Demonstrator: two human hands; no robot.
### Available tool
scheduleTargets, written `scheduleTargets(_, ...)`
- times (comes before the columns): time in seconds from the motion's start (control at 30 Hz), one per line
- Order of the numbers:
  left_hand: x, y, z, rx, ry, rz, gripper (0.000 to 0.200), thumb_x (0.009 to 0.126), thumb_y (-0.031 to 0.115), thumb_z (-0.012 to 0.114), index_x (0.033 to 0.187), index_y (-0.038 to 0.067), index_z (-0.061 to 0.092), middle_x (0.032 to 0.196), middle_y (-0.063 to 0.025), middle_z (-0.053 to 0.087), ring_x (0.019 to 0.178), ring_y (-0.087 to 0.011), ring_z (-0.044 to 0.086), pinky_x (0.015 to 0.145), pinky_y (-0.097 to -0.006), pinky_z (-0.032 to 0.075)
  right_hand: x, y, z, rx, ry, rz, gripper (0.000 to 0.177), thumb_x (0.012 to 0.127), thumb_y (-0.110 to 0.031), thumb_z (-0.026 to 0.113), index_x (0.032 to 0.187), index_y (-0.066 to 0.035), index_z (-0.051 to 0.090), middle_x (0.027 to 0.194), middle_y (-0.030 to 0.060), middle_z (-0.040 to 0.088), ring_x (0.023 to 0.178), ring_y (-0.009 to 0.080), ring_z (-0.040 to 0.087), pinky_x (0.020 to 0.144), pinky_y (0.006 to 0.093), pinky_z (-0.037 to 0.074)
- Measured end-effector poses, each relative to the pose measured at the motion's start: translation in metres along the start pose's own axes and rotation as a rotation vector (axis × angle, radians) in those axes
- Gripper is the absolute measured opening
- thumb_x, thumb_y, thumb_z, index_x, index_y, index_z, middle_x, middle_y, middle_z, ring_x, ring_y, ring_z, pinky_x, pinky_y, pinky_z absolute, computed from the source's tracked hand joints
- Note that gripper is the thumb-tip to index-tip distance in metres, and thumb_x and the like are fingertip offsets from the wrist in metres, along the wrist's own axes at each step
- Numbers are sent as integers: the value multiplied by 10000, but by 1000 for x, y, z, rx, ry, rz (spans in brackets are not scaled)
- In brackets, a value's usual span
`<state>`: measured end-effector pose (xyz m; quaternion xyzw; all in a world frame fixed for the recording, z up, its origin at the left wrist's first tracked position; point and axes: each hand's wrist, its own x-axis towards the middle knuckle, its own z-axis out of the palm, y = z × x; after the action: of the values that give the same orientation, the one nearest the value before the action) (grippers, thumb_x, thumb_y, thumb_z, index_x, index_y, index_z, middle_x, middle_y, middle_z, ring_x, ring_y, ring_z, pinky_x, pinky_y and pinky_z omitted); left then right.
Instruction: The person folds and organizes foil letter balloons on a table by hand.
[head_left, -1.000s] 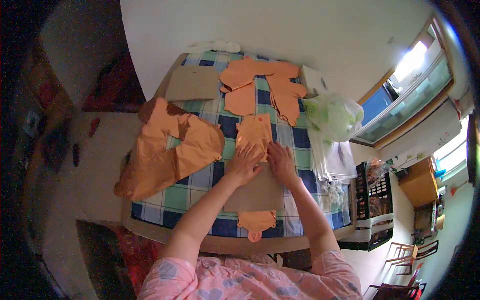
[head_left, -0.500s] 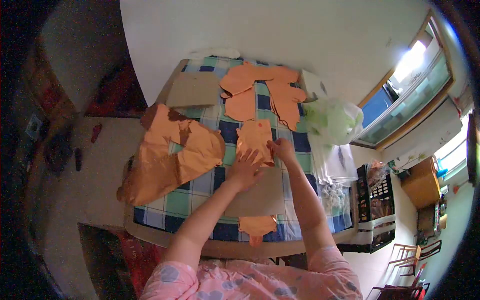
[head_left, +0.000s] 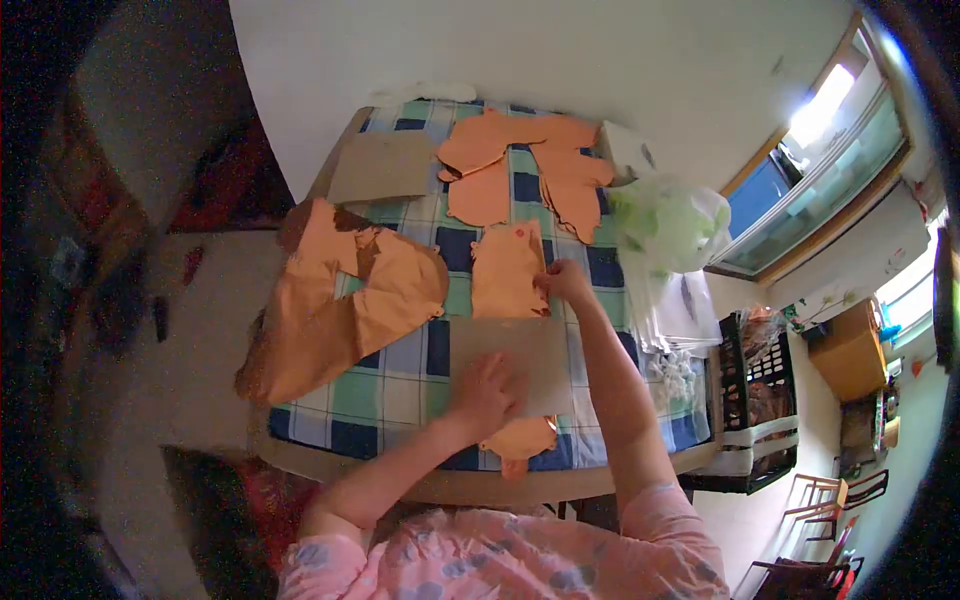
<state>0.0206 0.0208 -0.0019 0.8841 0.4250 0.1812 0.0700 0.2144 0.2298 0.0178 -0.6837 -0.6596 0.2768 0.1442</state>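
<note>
Copper-coloured foil lies crumpled as a large sheet [head_left: 320, 330] at the left of the checked tablecloth [head_left: 400, 405], its outer end reaching the table's edge. Just beside its upper part, a bit farther right, a grey-brown board [head_left: 382, 167] lies flat.

Near the middle, the left hand [head_left: 487, 392] rests open on a second board [head_left: 540, 365], fingers loosely together and a little blurred, gripping nothing. Past that board's far edge lies the foil piece [head_left: 505, 275], flat, with a small red mark near its far end; another foil end [head_left: 522, 437] shows below the near edge, and whether both belong to one piece cannot be told. Flat orange foil shapes [head_left: 480, 195] overlap farther up the cloth.

At the right edge of the foil piece, the right hand [head_left: 567, 282] is closed, its fingertips pinching that edge.

Farther right sit a translucent green-and-white plastic bag [head_left: 665, 225], a stack of white sheets [head_left: 685, 310] and, beside the table, a black crate [head_left: 735, 400] with openwork sides.
</note>
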Motion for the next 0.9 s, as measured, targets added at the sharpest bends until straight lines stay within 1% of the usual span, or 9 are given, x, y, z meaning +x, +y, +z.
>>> scheduleTargets(0.13, -11, -5, 10, -114, 41, 3, 430, 811, 304, 585, 1195, 115, 539, 1311, -123, 438, 1265, -329, 339, 1038, -476, 302, 4, 10, 3, 68, 9, -8, 328, 689, -314, 760, 755, -11, 655, 650, 65, 628, 587, 144, 573, 547, 323, 448)
scheduleTargets(0.3, -13, -6, 16, -65, 96, 24, 428, 812, 294, 590, 1199, 125, 521, 1315, -126, 427, 1262, -332, 340, 1034, -476, 305, 5, 24, 15, 299, 65, -43, 295, 710, -283, 756, 776, -13, 657, 694, 51, 638, 641, 123, 576, 592, 304, 454)
scheduleTargets(0.4, -12, -8, 16, -57, 146, 41, 431, 805, 285, 599, 1198, 129, 518, 1313, -134, 425, 1255, -336, 347, 1029, -475, 309, -3, 21, 16, 335, 162, -128, 183, 789, -218, 679, 771, -37, 666, 683, 70, 655, 596, 146, 593, 563, 321, 465)
scheduleTargets(0.5, -12, -5, 17, -72, 181, 32, 412, 803, 279, 598, 1182, 132, 533, 1303, -138, 432, 1246, -338, 356, 1024, -476, 312, -14, 22, 12, 518, 164, -212, 143, 800, -163, 679, 817, -23, 655, 746, 42, 665, 640, 134, 589, 578, 288, 458)
scheduleTargets(0.6, -12, -5, 23, -83, 203, 32, 393, 802, 277, 594, 1164, 132, 549, 1294, -137, 443, 1238, -337, 364, 1017, -478, 316, -45, 19, 1, 564, 197, -272, 104, 805, -100, 664, 860, -15, 639, 814, 39, 658, 722, 136, 597, 667, 272, 474)
scheduleTargets(0.7, -12, -6, 19, -65, 224, 53, 397, 793, 285, 600, 1156, 130, 562, 1271, -137, 474, 1212, -335, 392, 1010, -476, 325, -81, 31, 2, 790, 184, -331, 61, 772, -58, 673, 811, -31, 633, 829, 37, 640, 801, 114, 597, 731, 260, 464)
scheduleTargets(0.8, -14, -15, 35, -73, 260, 66, 398, 778, 291, 611, 1132, 112, 582, 1224, -144, 520, 1174, -341, 430, 1002, -461, 340, -123, 50, 15, 470, 411, -569, 70, 753, 7, 622, 811, -32, 630, 874, 66, 637, 864, 191, 612, 772, 297, 467)
scheduleTargets(0.83, -13, -13, 32, -83, 273, 69, 396, 773, 292, 616, 1121, 104, 590, 1206, -147, 537, 1161, -345, 442, 998, -453, 347, -140, 52, 15, 473, 347, -596, 106, 761, 10, 616, 861, -26, 630, 917, 65, 627, 889, 190, 601, 786, 303, 474)
scheduleTargets(0.9, -8, -3, 1, -126, -157, -126, 385, 766, 283, 620, 1097, 87, 606, 1179, -154, 555, 1148, -360, 450, 990, -441, 359, -166, 55, 12, 478, 220, -649, 186, 778, 16, 604, 960, -13, 630, 1003, 65, 606, 938, 187, 579, 814, 315, 487)
